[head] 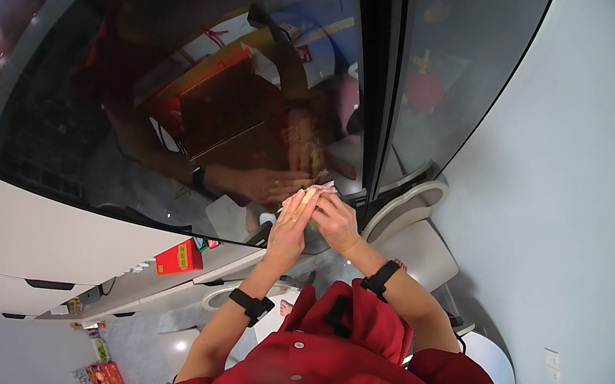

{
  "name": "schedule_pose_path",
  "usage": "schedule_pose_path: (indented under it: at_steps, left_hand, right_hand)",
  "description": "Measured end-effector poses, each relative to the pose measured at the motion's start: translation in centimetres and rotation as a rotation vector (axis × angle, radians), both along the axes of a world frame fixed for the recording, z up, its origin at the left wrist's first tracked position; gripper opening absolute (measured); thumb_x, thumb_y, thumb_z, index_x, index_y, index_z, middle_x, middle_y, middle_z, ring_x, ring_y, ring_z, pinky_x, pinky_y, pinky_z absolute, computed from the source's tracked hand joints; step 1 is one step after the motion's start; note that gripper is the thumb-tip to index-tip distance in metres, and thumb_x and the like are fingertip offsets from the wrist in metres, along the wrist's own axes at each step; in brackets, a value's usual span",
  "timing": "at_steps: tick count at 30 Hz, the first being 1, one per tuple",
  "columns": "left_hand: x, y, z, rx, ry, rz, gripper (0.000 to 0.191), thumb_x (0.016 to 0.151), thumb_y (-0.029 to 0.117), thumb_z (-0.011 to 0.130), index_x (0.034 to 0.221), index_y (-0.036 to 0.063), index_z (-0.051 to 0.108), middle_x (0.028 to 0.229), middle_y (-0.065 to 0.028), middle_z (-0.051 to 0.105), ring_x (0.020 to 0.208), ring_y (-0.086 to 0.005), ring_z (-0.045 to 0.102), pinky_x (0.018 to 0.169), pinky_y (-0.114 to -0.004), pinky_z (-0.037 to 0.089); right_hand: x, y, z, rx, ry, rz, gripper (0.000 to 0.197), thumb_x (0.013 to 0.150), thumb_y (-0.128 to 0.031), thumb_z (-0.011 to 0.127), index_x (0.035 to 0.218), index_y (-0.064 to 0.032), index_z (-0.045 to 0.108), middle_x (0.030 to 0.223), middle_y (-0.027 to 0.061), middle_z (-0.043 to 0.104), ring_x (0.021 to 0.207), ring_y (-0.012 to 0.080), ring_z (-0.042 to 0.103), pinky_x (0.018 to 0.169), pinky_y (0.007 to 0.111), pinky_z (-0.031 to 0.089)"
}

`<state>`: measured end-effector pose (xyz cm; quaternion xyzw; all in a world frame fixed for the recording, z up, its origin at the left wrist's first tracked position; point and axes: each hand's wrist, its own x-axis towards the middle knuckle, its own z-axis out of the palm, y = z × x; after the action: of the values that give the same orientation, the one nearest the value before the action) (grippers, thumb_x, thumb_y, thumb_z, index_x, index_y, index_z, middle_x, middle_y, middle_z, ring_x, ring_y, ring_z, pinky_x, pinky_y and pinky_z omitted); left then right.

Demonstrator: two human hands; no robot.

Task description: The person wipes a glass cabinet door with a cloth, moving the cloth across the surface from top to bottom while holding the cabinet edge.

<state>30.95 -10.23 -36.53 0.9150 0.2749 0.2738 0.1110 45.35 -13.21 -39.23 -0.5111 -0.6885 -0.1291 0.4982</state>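
Note:
Both hands meet at a crumpled pink and white cloth [327,187] beside a large dark glass door panel [179,77], near the dark vertical frame. My left hand [289,232] lies with its fingers extended over the cloth, a ring on one finger. My right hand [337,222] has its fingers bent around the cloth's right side. Each wrist wears a black band. The glass mirrors both arms, the hands and a red and brown box. The contact between cloth and glass is partly hidden by the fingers.
A white plastic chair [416,242] stands right of the glass, near the pale wall [569,176]. White cabinet fronts [15,239] run along the lower left, with a red box [178,257] on the ledge. Red packages [107,382] lie farther down, at the lower left.

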Motion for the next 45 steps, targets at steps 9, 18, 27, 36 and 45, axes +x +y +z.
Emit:
schedule_pose_path:
  at_steps: [9, 18, 27, 36, 45]
  left_hand:
    - [-0.7, -2.2, 1.0, -0.111, 0.013, 0.045, 0.064, 0.081, -0.012, 0.048, 0.142, 0.0023, 0.036, 0.143, -0.0174, 0.041, 0.136, -0.0342, 0.034, 0.11, -0.042, 0.031]
    - [-1.2, -3.2, 11.0, 0.158, -0.25, 0.101, 0.057, 0.085, -0.013, 0.045, 0.14, -0.0001, 0.038, 0.145, -0.0231, 0.035, 0.137, -0.0434, 0.028, 0.11, -0.045, 0.028]
    - [-1.9, -1.6, 17.6, 0.378, -0.34, 0.168, 0.056, 0.081, -0.014, 0.046, 0.135, -0.0006, 0.045, 0.141, -0.0213, 0.042, 0.136, -0.0404, 0.032, 0.112, -0.048, 0.023]
    - [-2.9, 0.0, 11.7, 0.37, -0.267, 0.215, 0.053, 0.076, -0.009, 0.056, 0.128, 0.0041, 0.055, 0.134, -0.0165, 0.051, 0.126, -0.0376, 0.046, 0.105, -0.049, 0.036]
    - [-5.2, 0.3, 2.5, 0.301, -0.085, 0.182, 0.051, 0.078, -0.001, 0.056, 0.129, 0.007, 0.055, 0.135, -0.0135, 0.05, 0.124, -0.0343, 0.048, 0.105, -0.049, 0.037]
  right_hand:
    - [-0.7, -0.9, 0.0, -0.123, 0.043, 0.002, 0.009, 0.068, -0.009, 0.064, 0.075, -0.0047, 0.062, 0.096, 0.0044, 0.06, 0.095, 0.0234, 0.06, 0.071, 0.032, 0.055]
    - [-2.5, -0.4, 13.1, 0.28, 0.126, 0.071, 0.016, 0.065, -0.007, 0.064, 0.081, -0.0057, 0.067, 0.097, 0.0051, 0.063, 0.09, 0.0239, 0.062, 0.07, 0.032, 0.055]
    - [-3.4, 1.7, 19.5, 0.428, 0.072, 0.15, 0.016, 0.069, -0.006, 0.065, 0.084, -0.0039, 0.068, 0.106, 0.01, 0.061, 0.096, 0.0278, 0.06, 0.081, 0.038, 0.051]
    - [-3.7, 2.4, 13.7, 0.281, 0.133, 0.256, 0.018, 0.07, -0.003, 0.065, 0.087, -0.0005, 0.068, 0.103, 0.0119, 0.061, 0.093, 0.0292, 0.06, 0.079, 0.038, 0.05]
    - [-4.0, 1.7, 6.4, 0.118, 0.065, 0.24, 0.013, 0.068, -0.005, 0.065, 0.08, -0.0012, 0.066, 0.099, 0.0101, 0.061, 0.088, 0.0278, 0.059, 0.079, 0.037, 0.05]
